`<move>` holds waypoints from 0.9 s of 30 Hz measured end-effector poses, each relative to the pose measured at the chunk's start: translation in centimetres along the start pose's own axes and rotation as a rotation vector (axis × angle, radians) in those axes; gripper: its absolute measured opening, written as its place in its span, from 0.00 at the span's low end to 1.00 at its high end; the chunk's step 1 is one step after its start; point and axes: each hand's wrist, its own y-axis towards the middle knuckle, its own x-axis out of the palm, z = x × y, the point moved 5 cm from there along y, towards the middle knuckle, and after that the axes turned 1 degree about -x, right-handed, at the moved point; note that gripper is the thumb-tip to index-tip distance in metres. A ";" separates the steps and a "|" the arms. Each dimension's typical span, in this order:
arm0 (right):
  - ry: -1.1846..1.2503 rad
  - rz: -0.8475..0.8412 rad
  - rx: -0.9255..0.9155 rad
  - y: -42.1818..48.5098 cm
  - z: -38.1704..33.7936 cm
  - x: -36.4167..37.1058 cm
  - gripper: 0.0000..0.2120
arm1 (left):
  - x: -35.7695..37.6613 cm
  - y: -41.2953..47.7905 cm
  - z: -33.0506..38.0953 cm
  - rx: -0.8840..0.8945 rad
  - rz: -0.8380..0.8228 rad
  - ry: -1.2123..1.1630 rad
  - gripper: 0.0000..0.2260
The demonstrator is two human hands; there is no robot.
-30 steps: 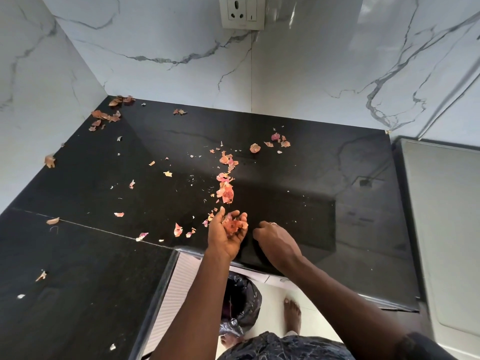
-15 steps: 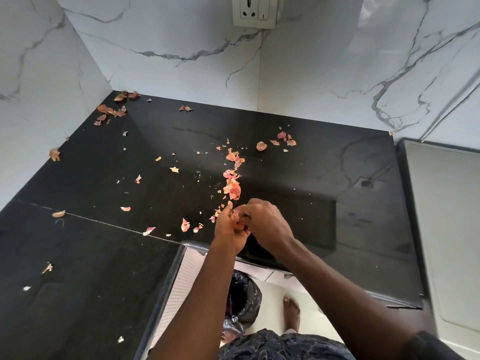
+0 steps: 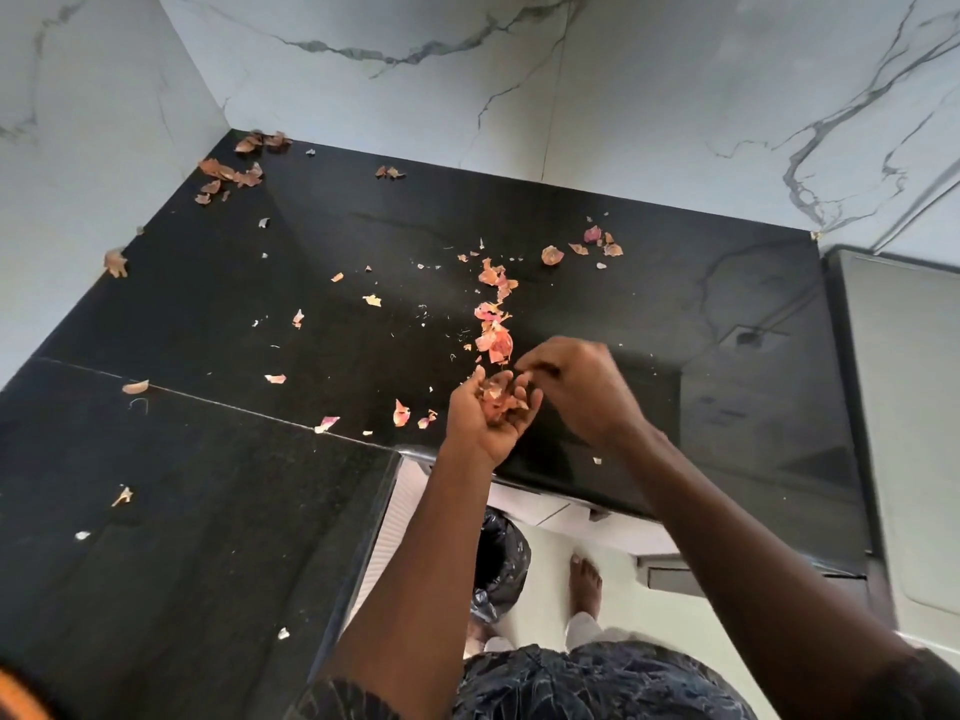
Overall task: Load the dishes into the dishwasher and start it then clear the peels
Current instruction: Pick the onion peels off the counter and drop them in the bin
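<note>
Pink and orange onion peels (image 3: 493,335) lie scattered over the black stone counter (image 3: 234,511). My left hand (image 3: 485,418) is palm up just above the counter's front edge, fingers cupped round a small heap of gathered peels (image 3: 498,397). My right hand (image 3: 582,387) hovers right beside it, fingers curled at the left palm; whether they pinch a peel is hidden. A thicker line of peels runs away from the hands toward the wall. More peels sit in the far left corner (image 3: 234,171) and at the back right (image 3: 597,244).
White marble walls (image 3: 675,122) close the counter at the back and left. A grey appliance top (image 3: 904,407) borders the right side. Below the counter edge a bin with a black bag (image 3: 498,563) stands on the pale floor beside my bare foot (image 3: 587,584).
My right hand has come from the counter edge to my left palm and now sits slightly higher. The left hand stays cupped with the peels.
</note>
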 end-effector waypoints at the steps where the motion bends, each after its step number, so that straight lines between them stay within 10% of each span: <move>1: -0.011 0.036 0.052 -0.3 1.4 -0.5 0.09 | 0.0 0.2 0.2 0.000 -0.011 -0.012 0.18; 7: -0.282 -0.300 0.314 -3.3 10.0 1.4 0.13 | 0.9 1.1 0.7 0.015 -0.057 0.019 0.15; 11: -0.304 -0.463 0.173 -5.5 10.7 2.5 0.24 | 1.7 1.5 1.0 0.032 -0.056 0.006 0.14; 17: -0.376 -0.333 -0.042 -6.4 10.5 2.9 0.07 | 2.3 2.1 0.8 0.066 0.005 0.007 0.14; 27: 0.079 -0.097 0.145 1.8 10.8 -1.4 0.08 | 2.7 2.8 -1.2 0.122 0.176 0.020 0.14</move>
